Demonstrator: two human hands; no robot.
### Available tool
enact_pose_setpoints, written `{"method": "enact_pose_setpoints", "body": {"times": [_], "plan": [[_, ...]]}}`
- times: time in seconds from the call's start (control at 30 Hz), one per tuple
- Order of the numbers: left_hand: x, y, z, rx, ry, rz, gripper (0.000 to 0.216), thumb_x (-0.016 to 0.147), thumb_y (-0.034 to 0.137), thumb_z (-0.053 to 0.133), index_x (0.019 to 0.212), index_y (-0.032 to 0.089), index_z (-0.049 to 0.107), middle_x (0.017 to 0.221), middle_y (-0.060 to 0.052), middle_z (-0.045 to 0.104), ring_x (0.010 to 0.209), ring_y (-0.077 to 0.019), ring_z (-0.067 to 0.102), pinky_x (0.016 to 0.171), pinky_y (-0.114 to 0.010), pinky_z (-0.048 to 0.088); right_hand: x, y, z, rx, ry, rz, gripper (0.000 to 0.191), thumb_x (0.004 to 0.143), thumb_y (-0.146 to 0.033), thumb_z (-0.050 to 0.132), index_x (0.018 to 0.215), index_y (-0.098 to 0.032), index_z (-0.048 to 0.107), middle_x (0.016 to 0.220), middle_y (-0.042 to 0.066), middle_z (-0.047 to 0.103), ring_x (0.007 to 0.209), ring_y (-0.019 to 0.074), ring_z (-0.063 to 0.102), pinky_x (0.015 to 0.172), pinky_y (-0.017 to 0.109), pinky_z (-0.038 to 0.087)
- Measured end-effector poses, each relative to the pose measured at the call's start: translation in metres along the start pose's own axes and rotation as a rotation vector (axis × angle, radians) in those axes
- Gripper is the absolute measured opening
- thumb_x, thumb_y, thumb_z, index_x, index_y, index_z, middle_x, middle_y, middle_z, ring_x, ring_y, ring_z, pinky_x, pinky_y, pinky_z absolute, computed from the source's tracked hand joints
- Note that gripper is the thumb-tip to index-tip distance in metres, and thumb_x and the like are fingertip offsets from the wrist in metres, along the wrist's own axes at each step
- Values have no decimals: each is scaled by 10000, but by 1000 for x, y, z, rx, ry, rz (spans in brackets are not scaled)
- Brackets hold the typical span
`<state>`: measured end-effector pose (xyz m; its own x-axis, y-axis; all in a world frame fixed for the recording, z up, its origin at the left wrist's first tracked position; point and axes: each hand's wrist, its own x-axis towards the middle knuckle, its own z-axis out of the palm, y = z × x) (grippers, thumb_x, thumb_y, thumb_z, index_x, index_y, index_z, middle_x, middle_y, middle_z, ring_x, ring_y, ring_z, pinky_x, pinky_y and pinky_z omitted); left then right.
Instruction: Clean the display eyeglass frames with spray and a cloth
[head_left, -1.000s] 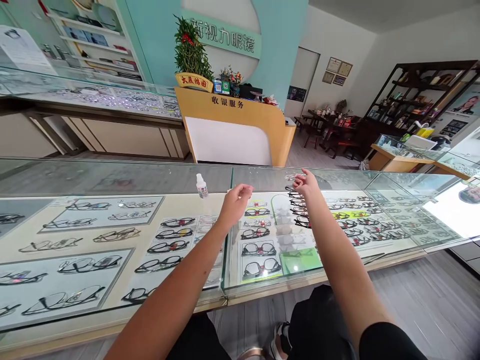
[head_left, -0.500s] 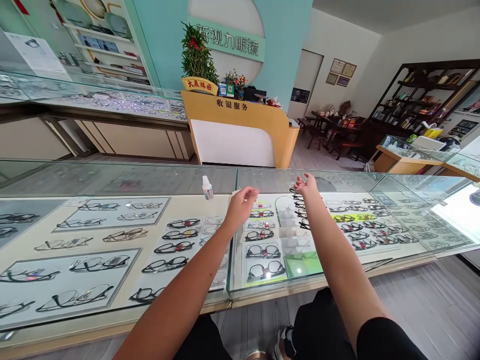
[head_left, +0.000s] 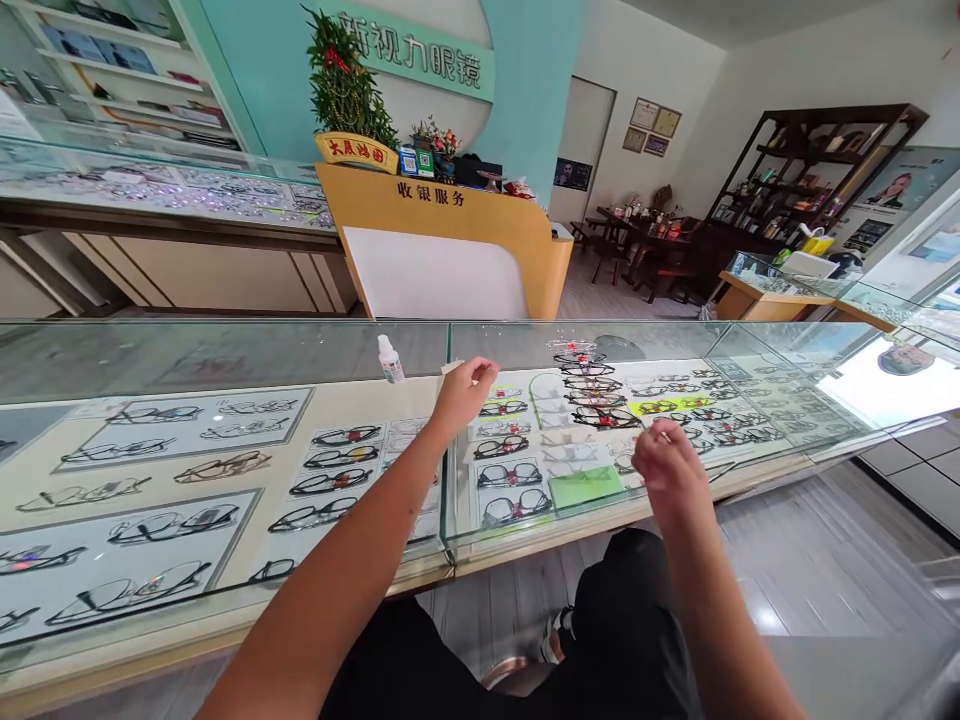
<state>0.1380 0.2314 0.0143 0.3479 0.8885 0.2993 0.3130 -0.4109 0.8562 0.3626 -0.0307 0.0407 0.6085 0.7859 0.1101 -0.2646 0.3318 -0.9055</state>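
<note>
My left hand is over the glass display counter, its fingers curled together in a pinch. Whatever it may hold is hidden. My right hand, slightly blurred, has curled fingers close to the right end of the nearest pair of eyeglasses. I cannot tell whether it touches them or holds anything. That pair is at the front of a column of several eyeglasses with dark frames and red tags, plus a clear-looking pair at the back. A small white bottle stands left of my left hand.
Several eyeglasses lie in rows inside the counter, with a green card near its front edge. Beyond stands a wooden cashier desk with a potted plant. Another display case is at the right.
My right hand has moved from the far end of the eyeglasses column to its near end, uncovering the column. My left hand stays nearly in place. The view has shifted right.
</note>
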Motion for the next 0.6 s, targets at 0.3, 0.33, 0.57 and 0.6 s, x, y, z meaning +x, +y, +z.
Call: {"method": "enact_pose_setpoints", "body": {"times": [0.3,0.33,0.57,0.6], "plan": [[-25,-5,45,385,-432,306,465,904,533,632,1265,259,741,1406,-108,733,1389,-353,612,1230,-496,407,-79,150,-118,10,485,687,166,824,-172,779,919,-246,664,917,33,715,714,144,661,562,241,519],[-29,-4,46,403,-454,287,506,915,544,620,1318,257,724,1449,-113,715,1407,-357,608,1231,-491,411,-76,162,-124,15,495,737,123,867,-175,753,893,-238,651,910,40,711,727,148,678,585,242,544],[-80,-2,29,520,-498,207,702,1004,579,489,1586,189,532,1731,-147,454,1638,-353,365,1309,-497,326,-44,218,-152,22,497,927,170,1044,-267,680,920,-164,624,856,-3,653,723,123,658,633,237,573],[-88,-3,26,527,-499,200,698,1015,584,471,1592,196,526,1747,-135,430,1658,-344,326,1324,-501,303,-42,222,-155,8,497,930,157,1048,-277,686,960,-155,641,874,-7,656,716,114,645,630,233,566]]}}
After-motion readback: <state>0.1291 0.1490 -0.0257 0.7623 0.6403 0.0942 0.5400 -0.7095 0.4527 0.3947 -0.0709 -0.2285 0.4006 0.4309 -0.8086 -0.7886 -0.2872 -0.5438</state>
